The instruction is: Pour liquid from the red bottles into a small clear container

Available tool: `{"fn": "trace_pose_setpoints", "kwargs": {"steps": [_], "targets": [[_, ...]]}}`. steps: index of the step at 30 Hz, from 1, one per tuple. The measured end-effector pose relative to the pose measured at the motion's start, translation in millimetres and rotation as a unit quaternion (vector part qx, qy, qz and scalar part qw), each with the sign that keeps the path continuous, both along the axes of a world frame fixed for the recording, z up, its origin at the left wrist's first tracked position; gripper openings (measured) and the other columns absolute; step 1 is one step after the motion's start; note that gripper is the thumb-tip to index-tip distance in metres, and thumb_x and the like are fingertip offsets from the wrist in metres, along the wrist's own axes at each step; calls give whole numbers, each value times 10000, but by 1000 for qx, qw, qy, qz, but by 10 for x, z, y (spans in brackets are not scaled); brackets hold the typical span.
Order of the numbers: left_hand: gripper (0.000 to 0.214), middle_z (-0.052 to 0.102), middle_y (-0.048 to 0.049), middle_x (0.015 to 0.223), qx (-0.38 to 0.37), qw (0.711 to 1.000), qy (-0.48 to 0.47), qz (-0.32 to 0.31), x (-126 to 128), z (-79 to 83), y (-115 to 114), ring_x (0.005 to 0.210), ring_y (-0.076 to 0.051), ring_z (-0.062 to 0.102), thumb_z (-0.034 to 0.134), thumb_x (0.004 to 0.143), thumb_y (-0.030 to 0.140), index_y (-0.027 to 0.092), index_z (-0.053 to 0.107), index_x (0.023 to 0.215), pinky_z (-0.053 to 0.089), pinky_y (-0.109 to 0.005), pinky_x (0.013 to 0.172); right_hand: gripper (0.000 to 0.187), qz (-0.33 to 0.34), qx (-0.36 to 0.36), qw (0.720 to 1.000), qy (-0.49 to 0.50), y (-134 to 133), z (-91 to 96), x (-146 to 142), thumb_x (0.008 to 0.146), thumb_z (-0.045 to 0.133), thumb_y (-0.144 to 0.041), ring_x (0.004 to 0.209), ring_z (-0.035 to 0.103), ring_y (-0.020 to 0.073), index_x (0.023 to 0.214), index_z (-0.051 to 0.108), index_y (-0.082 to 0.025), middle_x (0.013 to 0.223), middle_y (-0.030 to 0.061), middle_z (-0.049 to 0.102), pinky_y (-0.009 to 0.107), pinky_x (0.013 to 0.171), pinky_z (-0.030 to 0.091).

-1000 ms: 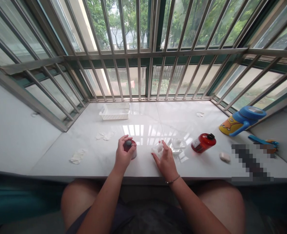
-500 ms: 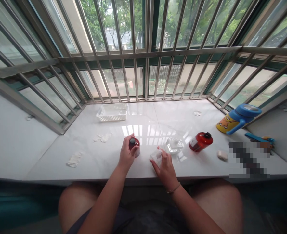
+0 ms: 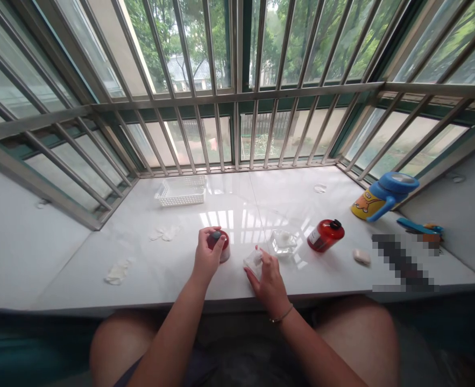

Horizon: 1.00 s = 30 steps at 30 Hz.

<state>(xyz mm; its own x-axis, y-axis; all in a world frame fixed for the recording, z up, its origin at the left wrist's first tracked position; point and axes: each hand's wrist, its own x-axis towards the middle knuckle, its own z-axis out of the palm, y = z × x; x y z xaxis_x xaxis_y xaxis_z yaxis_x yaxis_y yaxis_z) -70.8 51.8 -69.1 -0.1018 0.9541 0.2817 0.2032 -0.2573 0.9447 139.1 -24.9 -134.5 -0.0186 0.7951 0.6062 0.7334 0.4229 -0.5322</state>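
Note:
My left hand grips a small red jar with a dark cap, its fingers wrapped around it on the white stone sill. My right hand pinches a small clear plastic piece against the sill. Just beyond it sits a shallow clear glass dish holding something white. A red bottle with a black cap lies tilted further right. Part of the jar is hidden by my fingers.
A white plastic basket stands at the back by the metal window bars. Pale scraps lie at left. To the right are a white soap bar, a blue-and-yellow cup and a blue tool.
The view has tilted and shifted, so the sill sits lower in the frame. Both hands stay on the same objects, with only small shifts of the fingers.

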Motion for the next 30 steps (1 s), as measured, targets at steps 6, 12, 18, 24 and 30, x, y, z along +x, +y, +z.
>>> {"fn": "trace_pose_setpoints", "kwargs": {"steps": [6, 12, 18, 24, 30], "targets": [[440, 677, -121, 1415, 17, 998, 52, -17, -19, 48, -3, 1342, -298, 645, 646, 1035, 554, 273, 611, 1372, 488, -499, 1182, 706, 0, -2, 1000, 3, -3, 7, -1, 1067, 623, -354, 1238, 628, 354, 1663, 255, -270, 1491, 185, 601, 625, 1050, 571], [401, 671, -139, 1384, 55, 995, 72, -32, -55, -3, -11, 1338, -297, 636, 515, 1092, 570, 249, 612, 1313, 479, -503, 1187, 700, 0, 2, 1000, 2, -1, 5, -4, 1065, 630, -342, 1251, 616, 353, 1655, 261, -270, 1497, 179, 597, 619, 1059, 564], [416, 669, -154, 1397, 41, 999, -2, -12, -16, -79, 1, 1301, -284, 672, 612, 1050, 581, 253, 492, 1276, 527, -507, 1128, 684, 2, -2, 1000, 5, 2, -4, -1, 1066, 622, -354, 1257, 615, 356, 1648, 271, -276, 1492, 182, 598, 624, 1052, 567], [481, 660, -138, 1423, 64, 994, 77, -34, -65, 5, 2, 1377, -307, 618, 511, 1084, 601, 248, 621, 1393, 453, -499, 1221, 678, -1, 1, 1000, 4, 1, -6, -7, 1066, 615, -362, 1244, 621, 359, 1647, 277, -276, 1484, 182, 606, 638, 1048, 569], [408, 664, -149, 1409, 50, 997, 45, -39, -73, -62, 16, 1329, -296, 650, 547, 1074, 594, 249, 585, 1289, 513, -496, 1155, 668, -1, -3, 1000, 2, -4, -11, -7, 1066, 626, -355, 1258, 604, 359, 1634, 285, -272, 1501, 182, 590, 629, 1056, 566]]}}
